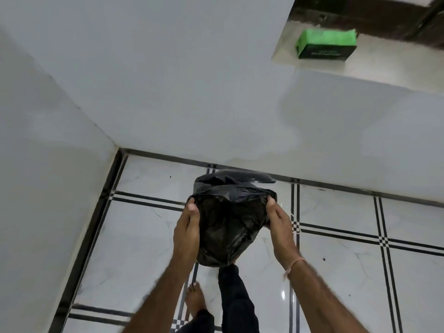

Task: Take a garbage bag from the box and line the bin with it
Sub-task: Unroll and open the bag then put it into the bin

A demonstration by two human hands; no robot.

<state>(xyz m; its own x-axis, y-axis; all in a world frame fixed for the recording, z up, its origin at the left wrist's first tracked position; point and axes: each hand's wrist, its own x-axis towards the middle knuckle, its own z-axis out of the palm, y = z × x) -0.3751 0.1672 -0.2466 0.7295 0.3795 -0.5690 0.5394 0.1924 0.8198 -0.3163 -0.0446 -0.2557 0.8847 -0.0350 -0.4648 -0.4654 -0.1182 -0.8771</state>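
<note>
A black garbage bag [228,227] hangs open in front of me over the tiled floor. My left hand [188,233] grips the bag's left edge and my right hand [280,227] grips its right edge, stretching the mouth wide. Just behind the bag, a dark rounded rim of the bin [249,177] shows against the wall; the rest of the bin is hidden by the bag. The green and black bag box [326,45] sits on a ledge at the upper right, far from both hands.
White walls meet in a corner at the left. The marble ledge [384,70] juts from the wall at the upper right. White floor tiles [149,227] with black lines lie below. My bare foot [195,300] and a dark trouser leg [236,301] stand under the bag.
</note>
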